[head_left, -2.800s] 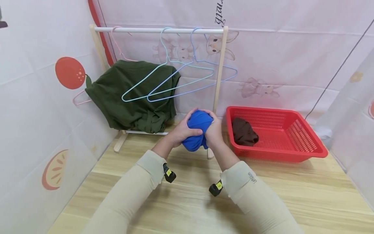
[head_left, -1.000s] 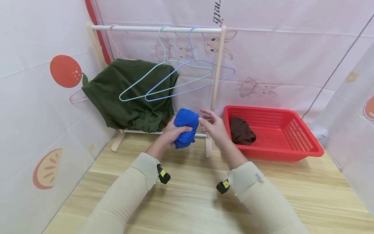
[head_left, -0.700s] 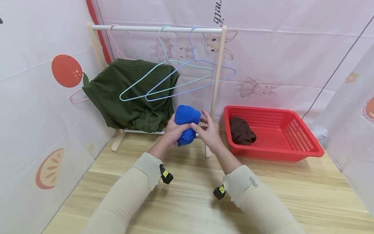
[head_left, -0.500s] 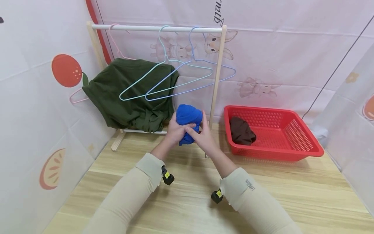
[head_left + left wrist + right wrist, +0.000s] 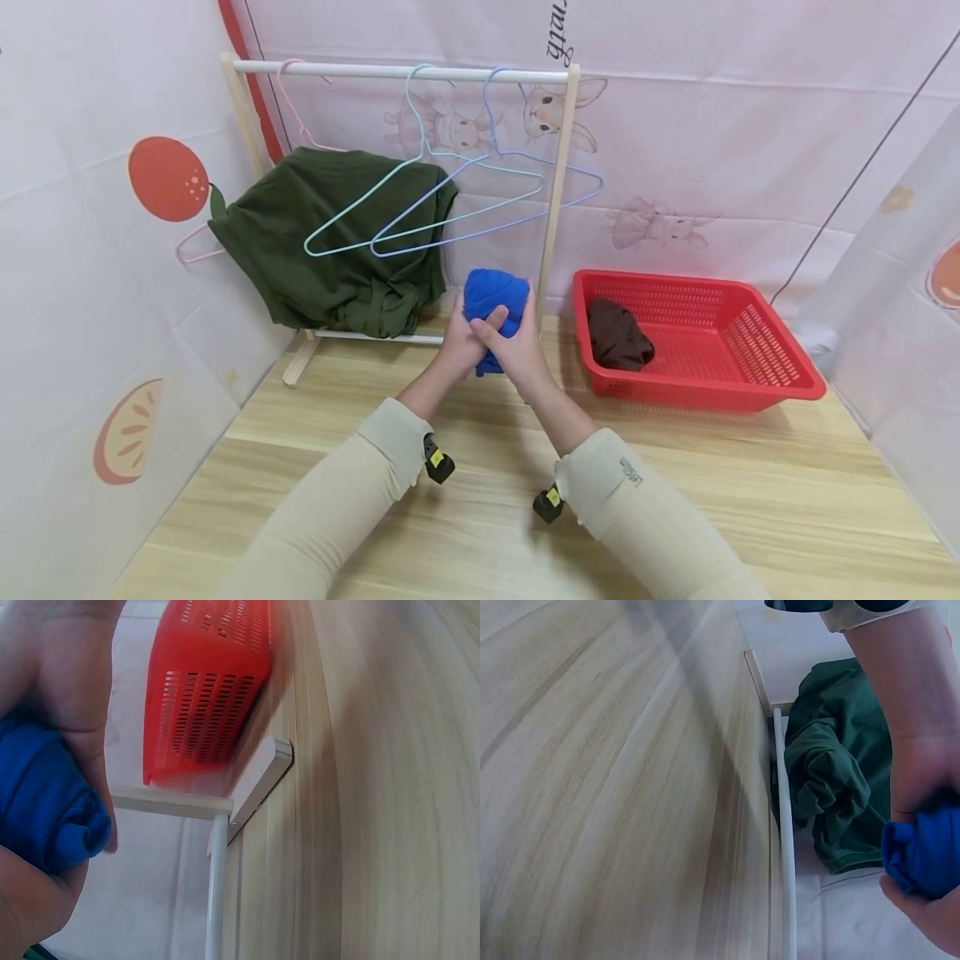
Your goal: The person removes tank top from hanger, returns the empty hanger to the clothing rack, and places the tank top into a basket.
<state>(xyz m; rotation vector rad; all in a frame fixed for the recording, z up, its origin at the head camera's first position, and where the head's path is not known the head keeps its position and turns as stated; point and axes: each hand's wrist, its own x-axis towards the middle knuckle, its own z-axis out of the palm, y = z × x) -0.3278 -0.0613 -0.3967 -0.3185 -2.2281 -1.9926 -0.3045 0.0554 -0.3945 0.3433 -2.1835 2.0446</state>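
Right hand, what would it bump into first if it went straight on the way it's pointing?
The right hand is holding the blue cloth. Beyond that, it would probably meet the bottom bar of the blue hanger, though how far back that is is hard to tell.

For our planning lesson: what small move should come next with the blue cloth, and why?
Probably open out the blue cloth slightly: the left hand and right hand both grip it bunched up, hiding its shape, while the mint hanger and blue hanger carry no garment.
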